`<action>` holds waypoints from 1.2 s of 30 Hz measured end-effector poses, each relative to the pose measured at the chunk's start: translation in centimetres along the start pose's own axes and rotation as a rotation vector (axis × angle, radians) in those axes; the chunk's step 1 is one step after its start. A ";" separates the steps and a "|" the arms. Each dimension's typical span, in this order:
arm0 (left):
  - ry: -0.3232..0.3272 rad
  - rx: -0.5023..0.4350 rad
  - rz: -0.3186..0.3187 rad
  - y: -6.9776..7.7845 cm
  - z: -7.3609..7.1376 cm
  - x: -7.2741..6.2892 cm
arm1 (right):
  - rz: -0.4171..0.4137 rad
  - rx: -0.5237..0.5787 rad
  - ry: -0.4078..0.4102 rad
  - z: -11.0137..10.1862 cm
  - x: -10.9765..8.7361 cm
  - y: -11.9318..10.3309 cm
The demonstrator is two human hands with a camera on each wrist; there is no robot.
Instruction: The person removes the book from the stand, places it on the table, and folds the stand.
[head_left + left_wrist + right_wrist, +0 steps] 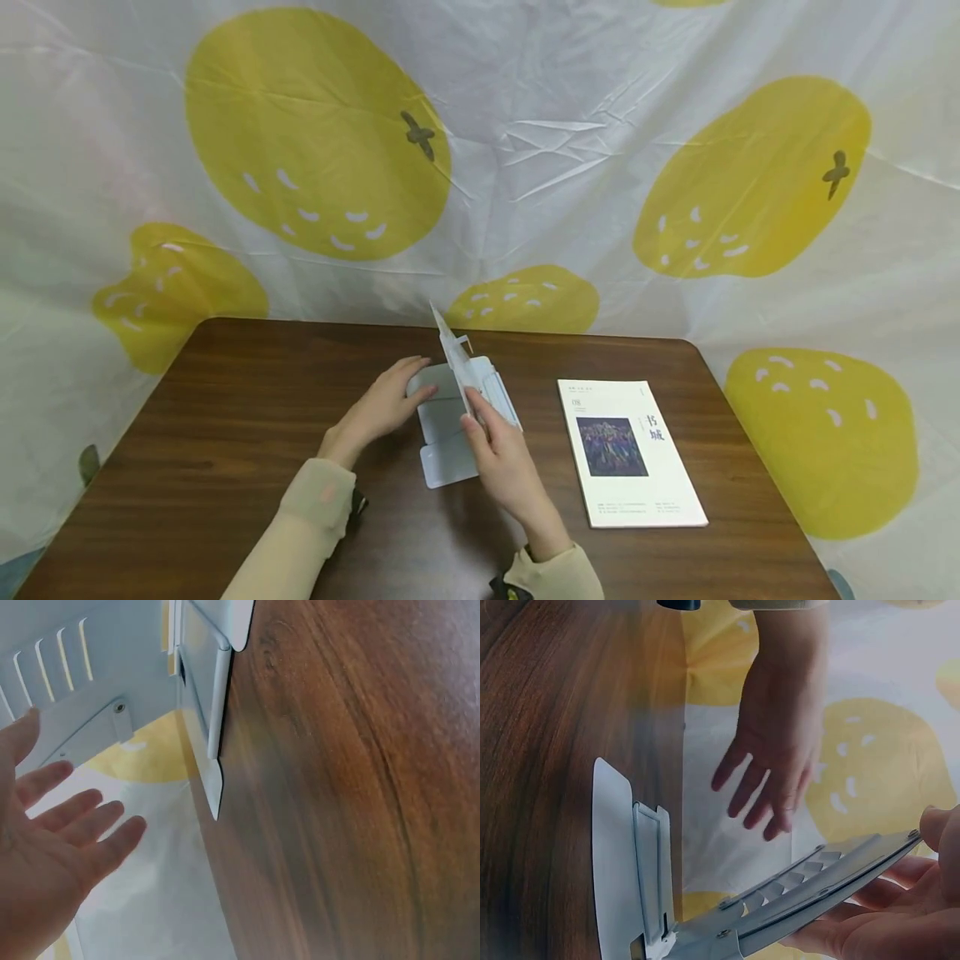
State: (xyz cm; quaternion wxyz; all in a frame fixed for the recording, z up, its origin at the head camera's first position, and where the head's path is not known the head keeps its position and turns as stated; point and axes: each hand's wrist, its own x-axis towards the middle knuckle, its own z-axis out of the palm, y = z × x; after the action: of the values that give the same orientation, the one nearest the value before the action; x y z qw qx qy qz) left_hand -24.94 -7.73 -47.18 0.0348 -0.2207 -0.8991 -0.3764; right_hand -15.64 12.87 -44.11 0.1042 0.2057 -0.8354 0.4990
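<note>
A pale blue folding metal stand [447, 463] is on the table, its slotted panel [795, 889] tilted up from the flat base. My right hand [506, 467] pinches the near edge of that panel, thumb on one face and fingers behind it, as the right wrist view shows. On the left side of the stand, my left hand [382, 404] has its fingers spread and holds nothing. In the left wrist view the same hand [60, 851] appears palm toward the camera, with the slotted panel above it and the base plate [210, 776] beside it.
A white book [622, 500] with a dark picture on its cover lies flat to the right of the stand. The brown wooden table [187, 467] meets a hanging white cloth [540, 217] with yellow fruit prints at its back edge.
</note>
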 end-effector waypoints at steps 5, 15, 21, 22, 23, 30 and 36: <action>0.104 -0.069 -0.002 0.3 -0.5 -0.2 | -0.026 -0.050 0.001 0.4 -0.1 0.0; 0.252 -0.196 0.026 1.3 -1.4 -0.6 | -0.074 -0.098 -0.030 1.2 -0.1 0.2; 0.251 -0.235 0.031 1.7 -1.6 -0.7 | -0.120 -0.112 -0.035 1.7 -0.1 0.0; 0.248 -0.246 0.031 1.8 -1.7 -0.8 | -0.127 -0.116 -0.036 1.8 -0.1 0.0; 0.244 -0.257 0.031 1.8 -1.7 -0.8 | -0.130 -0.120 -0.039 1.9 -0.2 -0.1; 0.223 -0.281 -0.037 2.1 -1.7 -1.3 | -0.092 -0.142 -0.069 2.5 -0.4 -0.2; 0.204 -0.386 -0.093 2.0 -1.7 -1.7 | -0.059 -0.152 -0.097 2.9 -0.6 -0.4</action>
State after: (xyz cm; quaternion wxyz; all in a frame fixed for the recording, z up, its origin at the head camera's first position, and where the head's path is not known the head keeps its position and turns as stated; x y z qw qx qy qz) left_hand -22.79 -8.34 -45.02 0.0655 -0.1425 -0.8115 -0.5629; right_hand -14.83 10.33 -45.44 0.0937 0.2454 -0.8686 0.4202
